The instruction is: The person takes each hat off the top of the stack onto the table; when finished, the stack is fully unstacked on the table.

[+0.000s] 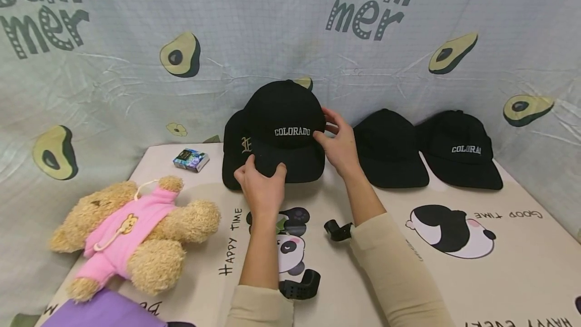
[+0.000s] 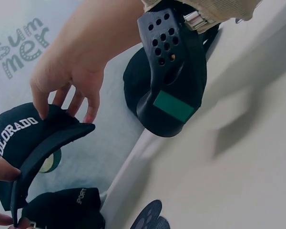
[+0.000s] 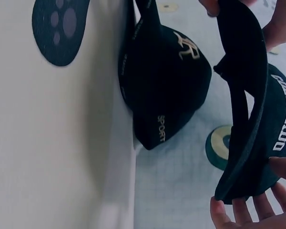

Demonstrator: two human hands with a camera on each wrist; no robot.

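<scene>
A black baseball cap (image 1: 286, 107) with white COLORADO lettering is held up between both hands, crown on top. My left hand (image 1: 262, 188) pinches the left of its brim between thumb and fingers. The right hand (image 1: 339, 148) grips the cap's right side, thumb in front near the lettering and fingers behind. In the right wrist view the cap's open underside faces the camera. Partly hidden behind it stands another black cap (image 3: 167, 76), with a gold letter on the front and SPORT on its side.
Two more black caps (image 1: 390, 150) stand side by side at the back right. Left of the hands lies a teddy bear (image 1: 131, 236) in a pink top, with a small patterned box (image 1: 191, 160) behind it. Purple material (image 1: 106, 312) shows at front left; a printed curtain (image 1: 272, 24) hangs behind.
</scene>
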